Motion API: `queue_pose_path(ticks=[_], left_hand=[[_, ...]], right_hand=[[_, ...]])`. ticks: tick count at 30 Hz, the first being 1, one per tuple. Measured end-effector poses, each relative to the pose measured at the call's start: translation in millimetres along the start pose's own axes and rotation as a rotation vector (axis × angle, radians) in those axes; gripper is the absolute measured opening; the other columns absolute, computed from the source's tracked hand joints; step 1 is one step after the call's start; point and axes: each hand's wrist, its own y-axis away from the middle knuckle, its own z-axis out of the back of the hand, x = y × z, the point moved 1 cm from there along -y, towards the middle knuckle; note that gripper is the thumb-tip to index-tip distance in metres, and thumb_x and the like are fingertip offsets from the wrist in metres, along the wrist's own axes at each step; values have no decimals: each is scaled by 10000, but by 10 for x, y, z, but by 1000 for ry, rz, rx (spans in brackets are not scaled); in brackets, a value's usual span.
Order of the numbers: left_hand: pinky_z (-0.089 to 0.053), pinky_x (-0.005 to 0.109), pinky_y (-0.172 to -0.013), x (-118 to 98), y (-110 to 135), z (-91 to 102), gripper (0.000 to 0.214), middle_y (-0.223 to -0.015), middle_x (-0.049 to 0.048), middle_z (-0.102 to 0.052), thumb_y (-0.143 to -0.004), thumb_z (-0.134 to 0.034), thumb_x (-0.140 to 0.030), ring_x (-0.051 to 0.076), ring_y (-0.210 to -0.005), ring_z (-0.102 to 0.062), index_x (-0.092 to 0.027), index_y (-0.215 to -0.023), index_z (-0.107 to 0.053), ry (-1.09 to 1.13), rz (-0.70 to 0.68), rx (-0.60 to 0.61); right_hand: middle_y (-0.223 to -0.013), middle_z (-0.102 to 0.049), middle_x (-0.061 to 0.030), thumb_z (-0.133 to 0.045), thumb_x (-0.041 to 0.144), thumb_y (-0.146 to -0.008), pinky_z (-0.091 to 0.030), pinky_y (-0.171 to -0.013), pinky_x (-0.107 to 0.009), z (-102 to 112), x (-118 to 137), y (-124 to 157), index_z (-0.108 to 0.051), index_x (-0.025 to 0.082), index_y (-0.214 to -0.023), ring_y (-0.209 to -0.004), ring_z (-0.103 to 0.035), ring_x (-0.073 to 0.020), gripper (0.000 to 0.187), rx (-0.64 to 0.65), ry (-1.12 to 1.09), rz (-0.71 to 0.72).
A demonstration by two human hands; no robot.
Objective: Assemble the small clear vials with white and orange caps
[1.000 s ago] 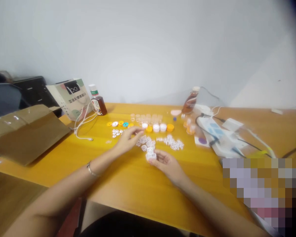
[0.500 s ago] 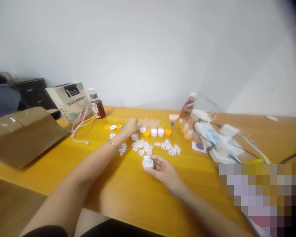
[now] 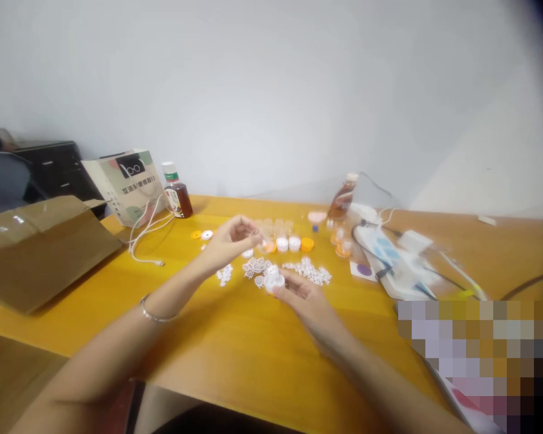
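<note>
Your left hand [image 3: 230, 242] drew back to mid-frame, grip unclear; your right hand [image 3: 304, 296] held a white part [image 3: 274, 282], seemingly half-built; loose pieces [image 3: 315, 272] remained.

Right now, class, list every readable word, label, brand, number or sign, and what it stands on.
No text reads clearly enough to quote.
Beige paper bag: white spectacles-like sign on black; characters below too blurred.
Dark-brown, white-capped bottle: label too small.
Reddish-brown, pale-capped bottle: markings blurred.
</note>
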Motion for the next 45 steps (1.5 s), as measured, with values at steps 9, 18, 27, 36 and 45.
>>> queue_pose_path(ticks=[9, 18, 27, 36, 45], left_hand=[[-468, 276, -751, -20, 279, -165, 183, -857, 47, -602, -795, -596, -235, 134, -804, -574, -159, -954, -546, 118, -144, -45], [-472, 256, -736, 54, 349, -294, 206, -875, 51, -615, -759, -645, -235, 128, -798, -573, -157, -937, -575, 69, -141, 23], [-461, 250, -713, 129, 359, -289, 204, -858, 55, -622, -741, -665, -279, 125, -769, -574, -138, -863, -583, 142, -43, 54], [-422, 231, -687, 170, 368, -327, 185, -795, 25, -591, -743, -659, -267, 106, -729, -541, -147, -802, -531, 132, -75, 18], [-406, 253, -734, 154, 385, -331, 158, -819, 29, -586, -753, -646, -244, 119, -772, -532, -149, -817, -538, -11, -115, 26]], right_hand=[[-883, -668, -18, -693, 324, -661, -487, -817, -320, -5, -25, -50, -534, 211, -843, -827, -632, -152, 267, -52, -51, 80], [-956, -692, -28, -713, 324, -657, -475, -880, -346, 3, -61, 2, -611, 210, -879, -891, -634, -172, 269, -86, -119, 101], [-917, -697, -32, -725, 317, -649, -504, -824, -327, 11, -90, 35, -646, 201, -822, -831, -636, -167, 223, -109, -153, 103], [-854, -704, -21, -734, 306, -634, -513, -796, -317, 5, -56, 57, -655, 202, -770, -766, -643, -152, 188, -123, -120, 113], [-860, -693, 0, -743, 245, -618, -500, -817, -311, -6, -114, 39, -647, 224, -787, -801, -640, -148, 196, -210, -46, 233]])
